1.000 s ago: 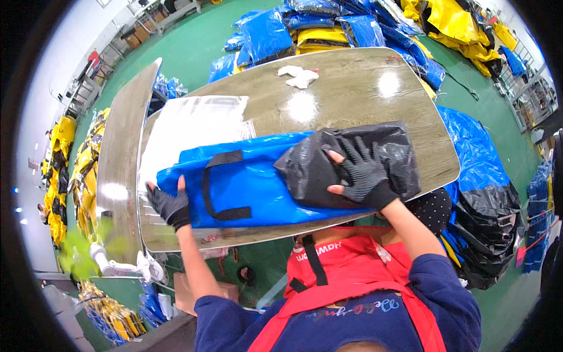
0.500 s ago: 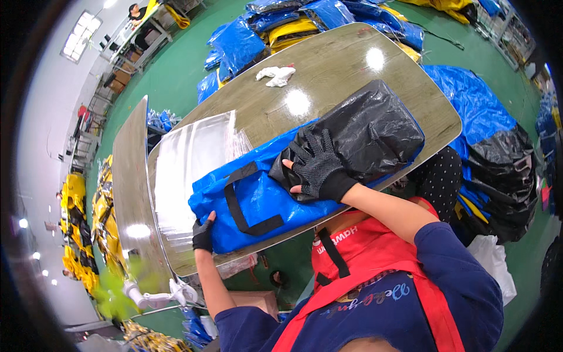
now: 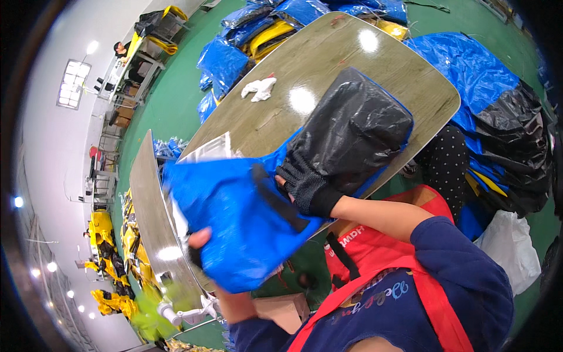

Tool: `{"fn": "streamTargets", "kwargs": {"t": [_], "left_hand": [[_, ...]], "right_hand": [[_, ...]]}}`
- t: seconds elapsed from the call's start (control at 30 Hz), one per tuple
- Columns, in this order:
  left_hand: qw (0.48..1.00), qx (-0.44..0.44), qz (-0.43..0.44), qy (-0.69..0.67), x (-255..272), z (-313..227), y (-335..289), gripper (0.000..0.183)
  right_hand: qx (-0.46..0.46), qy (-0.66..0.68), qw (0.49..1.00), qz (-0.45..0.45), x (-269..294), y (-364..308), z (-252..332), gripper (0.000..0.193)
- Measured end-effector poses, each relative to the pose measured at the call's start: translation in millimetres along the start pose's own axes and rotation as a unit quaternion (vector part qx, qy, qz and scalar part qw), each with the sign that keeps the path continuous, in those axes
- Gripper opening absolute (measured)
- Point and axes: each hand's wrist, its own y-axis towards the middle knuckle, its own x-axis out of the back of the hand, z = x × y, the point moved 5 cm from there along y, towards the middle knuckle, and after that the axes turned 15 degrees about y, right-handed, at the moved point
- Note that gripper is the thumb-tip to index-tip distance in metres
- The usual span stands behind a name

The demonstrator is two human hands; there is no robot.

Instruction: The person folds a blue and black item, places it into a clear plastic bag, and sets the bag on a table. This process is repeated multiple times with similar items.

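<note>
A long blue and black tarpaulin bag (image 3: pixel 231 214) lies across the table, its black end (image 3: pixel 358 126) flat at the right. The blue end is raised and bulges over the near edge. A black strap (image 3: pixel 275 199) crosses the blue part. My left hand (image 3: pixel 198 242), in a black fingerless glove and blurred, grips the raised blue end at its left edge; part of the hand is behind the fabric. My right hand (image 3: pixel 305 186), in a dotted black glove, lies on the bag where blue meets black, its fingers stretched out over the black part.
Clear plastic sleeves (image 3: pixel 220 146) lie partly under the bag on the wood-look table (image 3: pixel 328 53). A crumpled white cloth (image 3: pixel 258 88) rests farther back. Blue and black sheeting (image 3: pixel 487 111) is heaped at the right, with wrapped blue bundles (image 3: pixel 223 61) behind the table.
My left hand has lifted the blue end off the table and toward me, covering more of the plastic sleeves. My right hand has slid slightly left and nearer; its fingers are less spread.
</note>
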Motion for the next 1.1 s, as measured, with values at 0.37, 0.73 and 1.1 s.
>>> {"fn": "streamTargets", "kwargs": {"t": [0.37,0.73,1.1], "left_hand": [[0.892,-0.22,0.153,0.364,-213.5,141.5,224.4,0.071],[0.584,-0.46,-0.053,0.667,-211.6,138.4,212.4,0.087],[0.462,-0.406,0.119,0.78,-188.1,116.6,289.1,0.059]], "right_hand": [[-0.167,0.328,0.92,0.134,-5.8,-80.0,-44.0,0.052],[-0.216,-0.147,0.895,0.362,200.5,-110.3,78.7,0.039],[-0.049,-0.225,0.961,-0.154,286.9,-63.2,-63.5,0.047]]}}
